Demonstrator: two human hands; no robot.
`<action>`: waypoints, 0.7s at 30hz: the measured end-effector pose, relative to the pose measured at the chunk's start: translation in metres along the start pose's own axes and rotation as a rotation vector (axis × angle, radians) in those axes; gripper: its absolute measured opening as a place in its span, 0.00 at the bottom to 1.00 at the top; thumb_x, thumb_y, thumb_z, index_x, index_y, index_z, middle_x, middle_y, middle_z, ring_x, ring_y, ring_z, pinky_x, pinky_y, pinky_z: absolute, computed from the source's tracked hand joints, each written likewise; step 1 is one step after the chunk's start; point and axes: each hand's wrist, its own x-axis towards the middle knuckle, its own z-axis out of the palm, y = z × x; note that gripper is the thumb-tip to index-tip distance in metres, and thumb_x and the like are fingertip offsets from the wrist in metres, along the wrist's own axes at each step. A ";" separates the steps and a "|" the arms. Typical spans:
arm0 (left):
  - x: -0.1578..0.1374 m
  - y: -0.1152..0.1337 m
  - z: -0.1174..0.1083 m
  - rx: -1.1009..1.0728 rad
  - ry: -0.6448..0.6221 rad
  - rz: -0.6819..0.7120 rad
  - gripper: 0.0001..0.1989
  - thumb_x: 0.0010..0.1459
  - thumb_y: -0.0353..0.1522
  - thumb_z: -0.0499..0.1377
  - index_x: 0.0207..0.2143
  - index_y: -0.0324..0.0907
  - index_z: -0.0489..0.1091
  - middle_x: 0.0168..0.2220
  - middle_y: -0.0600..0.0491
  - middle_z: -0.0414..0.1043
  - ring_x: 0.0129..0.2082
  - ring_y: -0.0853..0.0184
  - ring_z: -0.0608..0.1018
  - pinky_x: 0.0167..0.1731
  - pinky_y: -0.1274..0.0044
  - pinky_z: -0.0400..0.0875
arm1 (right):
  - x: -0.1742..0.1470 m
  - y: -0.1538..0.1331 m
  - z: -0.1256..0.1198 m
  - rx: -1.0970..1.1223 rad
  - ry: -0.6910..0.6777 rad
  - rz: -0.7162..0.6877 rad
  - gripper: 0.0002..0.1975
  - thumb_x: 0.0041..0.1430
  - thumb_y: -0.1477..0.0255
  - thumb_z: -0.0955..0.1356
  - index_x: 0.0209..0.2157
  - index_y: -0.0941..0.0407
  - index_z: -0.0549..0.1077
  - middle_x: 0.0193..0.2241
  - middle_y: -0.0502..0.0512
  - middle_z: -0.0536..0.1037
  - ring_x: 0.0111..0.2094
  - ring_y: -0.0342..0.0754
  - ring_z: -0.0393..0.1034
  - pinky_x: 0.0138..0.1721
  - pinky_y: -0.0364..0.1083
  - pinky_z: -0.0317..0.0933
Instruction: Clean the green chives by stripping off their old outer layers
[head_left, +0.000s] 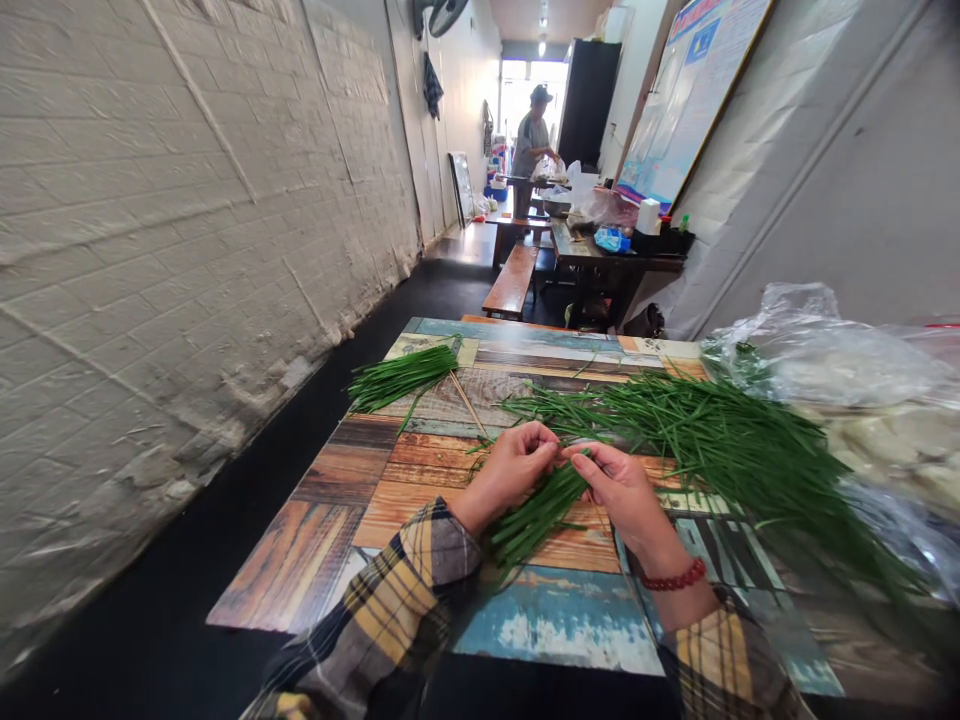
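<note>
Head view: both hands (511,468) close together at the green bundle (538,522).

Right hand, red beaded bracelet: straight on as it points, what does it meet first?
Most likely the bare left hand, its fingertips just ahead of the right hand; whether they already touch is unclear.

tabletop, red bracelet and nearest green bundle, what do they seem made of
Tabletop: perhaps printed laminate, since a multicoloured plank pattern runs across a smooth, lightly glossy surface; real wood isn't ruled out.
Red bracelet: rounded beads, seemingly semi-glossy; glass, stone or plastic, can't tell.
Nearest green bundle: fresh plant leaves, softly shiny, likely garlic chives by the long, narrow blades.
</note>
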 end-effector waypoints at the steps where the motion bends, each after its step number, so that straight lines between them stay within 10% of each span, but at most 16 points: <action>1: -0.001 0.001 0.000 -0.004 -0.006 -0.002 0.07 0.51 0.33 0.55 0.27 0.37 0.66 0.19 0.59 0.63 0.19 0.76 0.62 0.21 0.82 0.54 | 0.000 0.000 0.000 0.010 0.003 0.004 0.16 0.48 0.57 0.72 0.32 0.56 0.77 0.25 0.50 0.74 0.22 0.41 0.63 0.20 0.39 0.58; 21: 0.001 -0.003 0.002 -0.057 -0.008 0.000 0.08 0.50 0.32 0.56 0.31 0.36 0.70 0.19 0.58 0.64 0.19 0.76 0.64 0.21 0.83 0.55 | 0.001 -0.002 0.001 0.032 0.012 0.047 0.18 0.45 0.57 0.72 0.33 0.56 0.77 0.22 0.49 0.74 0.20 0.40 0.61 0.19 0.39 0.56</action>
